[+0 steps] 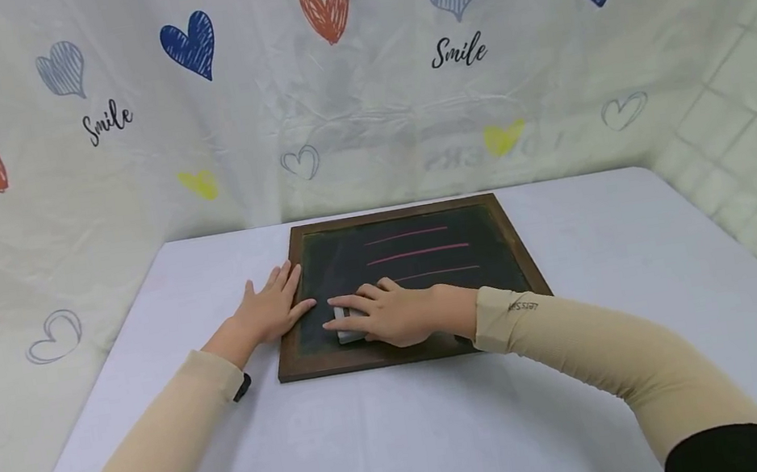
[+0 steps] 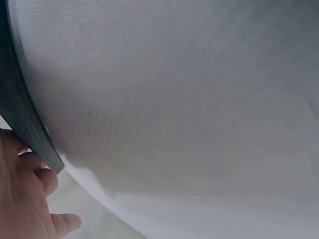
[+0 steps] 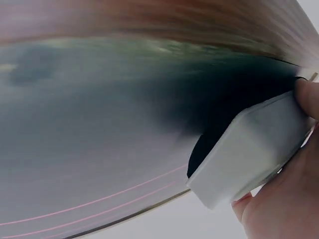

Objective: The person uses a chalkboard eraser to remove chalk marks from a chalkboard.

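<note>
A chalkboard (image 1: 333, 255) in a brown wooden frame lies on the table. Three pink lines (image 1: 418, 252) run across its upper and middle part. My left hand (image 1: 265, 310) rests with spread, straight fingers on the left side of the frame; the left wrist view has its fingers beside the frame edge (image 2: 25, 109). Over the lower left of the board, my right hand (image 1: 394, 315) holds a whitish board eraser (image 1: 349, 336). In the right wrist view, thumb and fingers grip the eraser (image 3: 244, 154) by its sides, its dark felt face against the board.
A white cloth (image 1: 408, 435) covers the table around the board. Behind and at the sides hangs a pale curtain (image 1: 386, 88) printed with hearts and "Smile". Something small and dark shows under the right wrist near the frame's lower edge.
</note>
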